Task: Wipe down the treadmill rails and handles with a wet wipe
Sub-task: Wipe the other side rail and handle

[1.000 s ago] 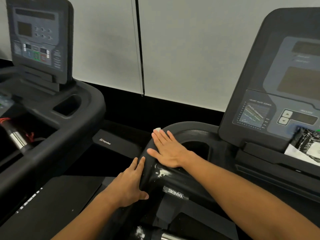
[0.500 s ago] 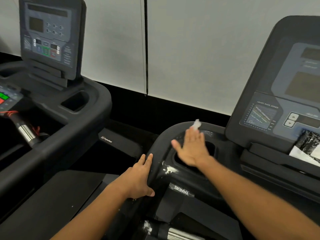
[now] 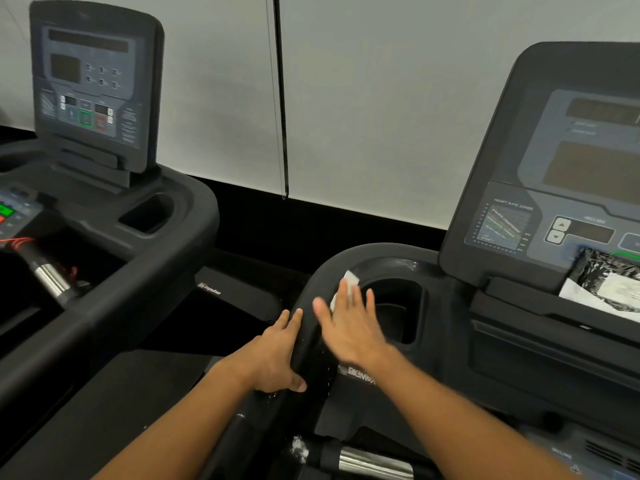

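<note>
White wet wipe lies flattened under the straight fingers of the right hand, which presses it onto the curved black rail at the left corner of the near treadmill; the grip there is an open, flat palm, and only the wipe's far end pokes out past the fingertips. The hand is a bit blurred. Just beside it, the left hand rests on the outer side of the same rail, fingers straight along it and thumb tucked under, so that grip is open too. Right of the pressing hand sits a deep cup holder, with pale smears on the plastic beyond it. Below the hands a logo plate shows, and lower still a metal handle with white flecks nearby. The console rises at the right, a crinkled black-and-white packet resting on its ledge. A second treadmill stands well apart to the left.
</note>
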Demonstrator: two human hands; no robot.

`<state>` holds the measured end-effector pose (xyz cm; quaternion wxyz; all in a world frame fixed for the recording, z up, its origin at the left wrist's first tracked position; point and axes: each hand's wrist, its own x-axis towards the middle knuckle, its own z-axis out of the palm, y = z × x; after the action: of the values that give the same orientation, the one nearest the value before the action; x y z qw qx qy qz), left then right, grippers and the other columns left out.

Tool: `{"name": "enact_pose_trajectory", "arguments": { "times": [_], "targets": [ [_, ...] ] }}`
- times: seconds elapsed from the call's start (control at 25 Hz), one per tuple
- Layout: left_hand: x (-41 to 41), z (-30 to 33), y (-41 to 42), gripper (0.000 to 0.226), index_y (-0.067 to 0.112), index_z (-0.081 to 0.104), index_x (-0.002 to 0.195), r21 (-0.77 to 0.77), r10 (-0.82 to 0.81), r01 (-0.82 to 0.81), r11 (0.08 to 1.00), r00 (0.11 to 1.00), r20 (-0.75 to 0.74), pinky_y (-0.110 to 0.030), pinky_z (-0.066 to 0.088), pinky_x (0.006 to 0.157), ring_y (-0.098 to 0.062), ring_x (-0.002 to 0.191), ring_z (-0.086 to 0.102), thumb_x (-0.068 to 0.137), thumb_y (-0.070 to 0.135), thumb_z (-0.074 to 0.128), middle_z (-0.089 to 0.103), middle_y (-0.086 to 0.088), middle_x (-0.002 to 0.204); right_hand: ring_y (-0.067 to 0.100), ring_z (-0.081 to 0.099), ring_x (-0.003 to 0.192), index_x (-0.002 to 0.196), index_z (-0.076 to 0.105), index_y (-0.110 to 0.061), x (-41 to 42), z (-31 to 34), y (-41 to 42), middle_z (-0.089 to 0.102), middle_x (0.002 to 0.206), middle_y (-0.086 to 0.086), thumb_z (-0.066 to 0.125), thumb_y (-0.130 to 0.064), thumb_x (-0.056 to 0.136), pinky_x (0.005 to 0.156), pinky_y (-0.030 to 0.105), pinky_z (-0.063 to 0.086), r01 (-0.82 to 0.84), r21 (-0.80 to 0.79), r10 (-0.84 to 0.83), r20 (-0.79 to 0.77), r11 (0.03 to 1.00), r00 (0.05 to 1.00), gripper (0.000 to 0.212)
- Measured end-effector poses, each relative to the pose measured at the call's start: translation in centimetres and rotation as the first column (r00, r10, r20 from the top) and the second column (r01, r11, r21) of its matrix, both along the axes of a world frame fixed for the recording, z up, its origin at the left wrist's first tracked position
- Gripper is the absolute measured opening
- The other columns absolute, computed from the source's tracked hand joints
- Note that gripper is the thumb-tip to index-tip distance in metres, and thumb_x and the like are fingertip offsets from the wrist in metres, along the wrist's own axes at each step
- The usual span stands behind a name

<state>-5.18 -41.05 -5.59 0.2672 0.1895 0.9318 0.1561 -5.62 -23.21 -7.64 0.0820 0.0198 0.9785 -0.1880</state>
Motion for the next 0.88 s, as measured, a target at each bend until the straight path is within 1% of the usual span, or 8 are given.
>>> {"name": "enact_pose_trajectory", "arguments": {
  "times": [0.12,0.28,0.36,0.48,0.56,0.64,0.72,0.88],
  "targets": [
    [-0.2,-0.2,-0.1,0.132,0.029,-0.018,0.154,0.024,0.023,-0.023,0.999,1.0,0.006,-0.043,0.025,0.119,-0.027,0.151,0.01,0.072,0.039,0.085,-0.016,0.001,0.164,0.026,-0.015,0.152,0.154,-0.012,-0.002,-3.5,1.2,0.0,-0.005,0.165,0.02,0.005,-0.066,0.098,0.121,0.044,-0.016,0.099,-0.067,-0.094,0.071,0.993,0.993,0.087],
    [-0.4,-0.7,-0.5,0.133,0.028,-0.014,0.155,0.054,0.015,-0.014,0.998,1.0,-0.007,-0.041,0.021,0.12,-0.027,0.151,0.006,0.068,0.039,0.087,-0.013,0.0,0.165,0.017,-0.025,0.149,0.155,-0.014,-0.01,2.6,-2.3,-2.5,-0.015,0.165,0.011,-0.006,-0.074,0.089,0.116,0.037,-0.022,-0.085,-0.064,0.084,-0.026,0.994,0.996,0.093],
    [-0.6,-0.8,-0.7,0.134,0.028,-0.016,0.154,0.049,0.01,-0.01,0.999,1.0,0.009,-0.04,0.02,0.121,-0.025,0.152,0.005,0.068,0.04,0.087,-0.014,0.001,0.165,0.012,-0.031,0.146,0.155,-0.016,-0.014,6.4,-3.2,-1.1,-0.022,0.164,0.005,-0.006,-0.072,0.092,0.117,0.036,-0.023,-0.26,0.067,0.263,-0.059,0.963,0.963,0.086],
    [-0.6,-0.7,-0.7,0.135,0.031,-0.018,0.153,0.037,0.009,-0.01,0.999,1.0,0.025,-0.042,0.023,0.12,-0.025,0.151,0.007,0.068,0.041,0.087,-0.016,0.002,0.164,0.011,-0.032,0.146,0.155,-0.018,-0.016,8.8,-1.8,5.1,-0.026,0.162,0.0,-0.001,-0.07,0.096,0.12,0.041,-0.021,-0.394,0.279,0.416,-0.025,0.876,0.909,0.082],
    [-0.7,-0.8,-0.7,0.135,0.032,-0.018,0.153,0.03,0.009,-0.01,1.0,0.999,0.034,-0.043,0.024,0.119,-0.025,0.151,0.009,0.069,0.04,0.087,-0.017,0.003,0.164,0.015,-0.021,0.15,0.156,-0.011,-0.013,10.7,-0.6,9.8,-0.017,0.165,0.003,0.005,-0.07,0.097,0.121,0.04,-0.012,-0.439,0.376,0.479,-0.015,0.816,0.878,0.084],
    [-0.7,-0.8,-0.6,0.134,0.032,-0.018,0.153,0.028,0.005,-0.006,1.0,0.999,0.033,-0.043,0.024,0.119,-0.026,0.151,0.009,0.07,0.039,0.087,-0.017,0.004,0.163,0.022,0.008,0.153,0.157,0.014,-0.006,13.2,-0.2,13.2,0.013,0.165,0.01,0.02,-0.068,0.1,0.12,0.039,0.003,-0.412,0.494,0.499,-0.052,0.766,0.865,0.084],
    [-0.7,-0.8,-0.5,0.134,0.031,-0.019,0.153,0.025,0.003,-0.003,1.0,1.0,0.024,-0.044,0.024,0.119,-0.027,0.151,0.009,0.07,0.039,0.086,-0.018,0.003,0.163,0.026,0.019,0.151,0.154,0.026,-0.003,14.1,-0.2,13.1,0.024,0.162,0.015,0.027,-0.068,0.099,0.118,0.039,0.01,-0.357,0.51,0.455,-0.078,0.783,0.887,0.084],
    [-0.8,-0.7,-0.3,0.135,0.03,-0.02,0.152,0.014,-0.002,0.002,1.0,1.0,0.028,-0.041,0.025,0.118,-0.027,0.151,0.009,0.07,0.038,0.087,-0.018,0.002,0.163,0.018,-0.028,0.148,0.155,-0.013,-0.011,8.5,-1.7,4.7,-0.023,0.163,0.008,0.005,-0.076,0.094,0.123,0.041,-0.012,-0.401,0.239,0.418,-0.027,0.885,0.908,0.091]
  ]
}}
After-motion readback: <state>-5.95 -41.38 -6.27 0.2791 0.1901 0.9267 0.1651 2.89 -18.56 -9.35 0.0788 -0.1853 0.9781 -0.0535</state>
